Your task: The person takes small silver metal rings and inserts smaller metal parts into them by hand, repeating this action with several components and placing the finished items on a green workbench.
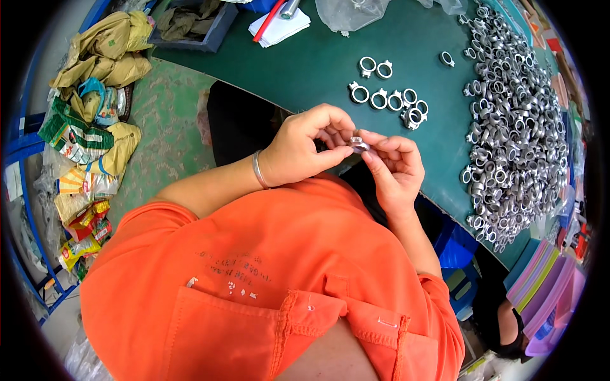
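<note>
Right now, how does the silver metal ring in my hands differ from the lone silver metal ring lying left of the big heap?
The held silver metal ring is between your left hand and right hand; the lone silver metal ring lies untouched on the green tabletop. The held ring is partly covered; the lone ring is fully visible. The lone ring's hole shows clearly; the held ring's does not. Both look silver-grey.

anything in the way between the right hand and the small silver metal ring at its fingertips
Nothing visible: the right hand touches the small silver metal ring, with the left hand at its other side.
</note>
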`<state>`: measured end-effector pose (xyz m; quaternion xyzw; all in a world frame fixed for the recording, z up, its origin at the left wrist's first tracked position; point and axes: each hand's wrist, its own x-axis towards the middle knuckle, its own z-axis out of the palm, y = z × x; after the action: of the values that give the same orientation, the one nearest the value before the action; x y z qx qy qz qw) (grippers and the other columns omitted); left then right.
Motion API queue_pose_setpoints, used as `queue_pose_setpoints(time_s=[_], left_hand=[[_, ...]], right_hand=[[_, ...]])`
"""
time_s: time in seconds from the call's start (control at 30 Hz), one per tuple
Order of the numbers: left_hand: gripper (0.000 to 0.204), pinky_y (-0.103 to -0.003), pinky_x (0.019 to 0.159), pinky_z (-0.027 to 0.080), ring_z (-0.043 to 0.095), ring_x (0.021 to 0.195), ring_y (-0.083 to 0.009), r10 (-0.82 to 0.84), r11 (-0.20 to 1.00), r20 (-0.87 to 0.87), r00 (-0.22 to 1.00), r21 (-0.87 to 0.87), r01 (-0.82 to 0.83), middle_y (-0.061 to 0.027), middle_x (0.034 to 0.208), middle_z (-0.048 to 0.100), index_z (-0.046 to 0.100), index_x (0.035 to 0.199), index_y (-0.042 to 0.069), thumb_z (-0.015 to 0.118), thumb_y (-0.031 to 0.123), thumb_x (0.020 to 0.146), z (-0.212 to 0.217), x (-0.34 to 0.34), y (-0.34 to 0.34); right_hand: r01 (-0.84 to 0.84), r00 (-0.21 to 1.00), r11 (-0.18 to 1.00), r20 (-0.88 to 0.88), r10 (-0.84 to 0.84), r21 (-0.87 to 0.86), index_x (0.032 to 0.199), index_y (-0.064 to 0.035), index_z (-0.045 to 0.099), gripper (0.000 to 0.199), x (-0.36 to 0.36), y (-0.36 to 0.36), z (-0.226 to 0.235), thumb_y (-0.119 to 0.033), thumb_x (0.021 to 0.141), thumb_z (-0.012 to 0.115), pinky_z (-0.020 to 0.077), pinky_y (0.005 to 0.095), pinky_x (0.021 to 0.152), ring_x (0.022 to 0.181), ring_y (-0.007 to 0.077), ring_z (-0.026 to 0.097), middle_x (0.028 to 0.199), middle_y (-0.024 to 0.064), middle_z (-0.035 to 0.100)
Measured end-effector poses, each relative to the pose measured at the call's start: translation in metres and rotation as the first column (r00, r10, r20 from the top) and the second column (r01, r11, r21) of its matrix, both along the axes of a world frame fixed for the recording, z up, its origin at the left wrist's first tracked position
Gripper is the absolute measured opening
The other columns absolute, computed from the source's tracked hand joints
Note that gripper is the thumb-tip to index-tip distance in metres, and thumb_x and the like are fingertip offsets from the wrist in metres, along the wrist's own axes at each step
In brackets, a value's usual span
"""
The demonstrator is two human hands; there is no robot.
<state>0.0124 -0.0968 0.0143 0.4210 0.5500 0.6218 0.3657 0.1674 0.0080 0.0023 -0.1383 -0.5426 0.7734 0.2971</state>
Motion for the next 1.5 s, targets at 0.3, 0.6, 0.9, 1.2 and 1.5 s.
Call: queue_pose_setpoints(time_s=[0.3, 0.6, 0.9, 1.2, 1.5], left_hand=[[0.013, -0.022, 0.066, 0.052, 0.062, 0.077, -0.0114, -0.121, 0.978, -0.326, 0.938, -0.2, 0.057, -0.0065, 0.093, 0.059, 0.063, 0.09, 0.0, 0.067, -0.004, 0.077, -0.005, -0.014, -0.016], [0.009, -0.021, 0.067, 0.053, 0.062, 0.08, -0.0112, -0.049, 0.979, 0.064, 0.997, -0.197, 0.061, -0.0077, 0.097, 0.058, 0.062, 0.095, -0.005, 0.06, -0.004, 0.086, -0.006, -0.011, -0.004], [0.009, -0.023, 0.07, 0.05, 0.059, 0.08, -0.0112, -0.133, 0.991, 0.198, 0.971, -0.006, 0.137, -0.0077, 0.098, 0.057, 0.063, 0.095, -0.006, 0.061, -0.006, 0.086, -0.005, -0.006, 0.008], [0.01, -0.022, 0.062, 0.046, 0.056, 0.074, -0.0113, -0.189, 0.982, -0.323, 0.927, -0.04, 0.186, -0.0059, 0.088, 0.059, 0.063, 0.086, 0.0, 0.065, -0.006, 0.078, 0.003, -0.016, -0.002], [0.011, -0.019, 0.062, 0.046, 0.055, 0.075, -0.0076, -0.015, 0.991, -0.046, 0.999, -0.137, 0.009, -0.0052, 0.092, 0.054, 0.057, 0.084, -0.001, 0.056, -0.011, 0.079, -0.016, -0.026, -0.014]], right_hand=[[-0.026, 0.846, 0.438, 0.254, -0.47, 0.898, 0.1, -0.0045, 0.062, 0.019, -0.026, 0.032, 0.006, -0.003, 0.081, 0.065, 0.0468, 0.0352, 0.057, 0.064, 0.029, 0.057, 0.081, 0.0103, 0.056], [-0.078, 0.843, 0.744, 0.443, -0.306, 0.664, 0.087, -0.0029, 0.061, 0.01, -0.02, 0.034, 0.009, -0.002, 0.081, 0.068, 0.0491, 0.0276, 0.059, 0.065, 0.0195, 0.06, 0.079, 0.008, 0.061], [-0.015, 0.981, 0.852, 0.171, -0.088, 0.524, 0.09, 0.0003, 0.06, 0.012, -0.012, 0.017, 0.007, 0.007, 0.081, 0.065, 0.0519, 0.0259, 0.071, 0.084, 0.0142, 0.062, 0.094, 0.0097, 0.063], [-0.162, 0.97, 0.986, 0.178, 0.168, -0.045, 0.105, 0.0041, 0.058, 0.018, -0.011, 0.016, 0.013, 0.007, 0.087, 0.058, 0.0511, 0.0268, 0.078, 0.091, 0.0149, 0.06, 0.104, 0.0105, 0.061], [-0.088, 0.927, 0.537, 0.267, -0.265, 0.839, 0.091, -0.002, 0.063, 0.016, -0.04, 0.025, 0.014, 0.003, 0.075, 0.066, 0.0485, 0.0351, 0.071, 0.081, 0.0318, 0.058, 0.088, 0.0136, 0.059]])
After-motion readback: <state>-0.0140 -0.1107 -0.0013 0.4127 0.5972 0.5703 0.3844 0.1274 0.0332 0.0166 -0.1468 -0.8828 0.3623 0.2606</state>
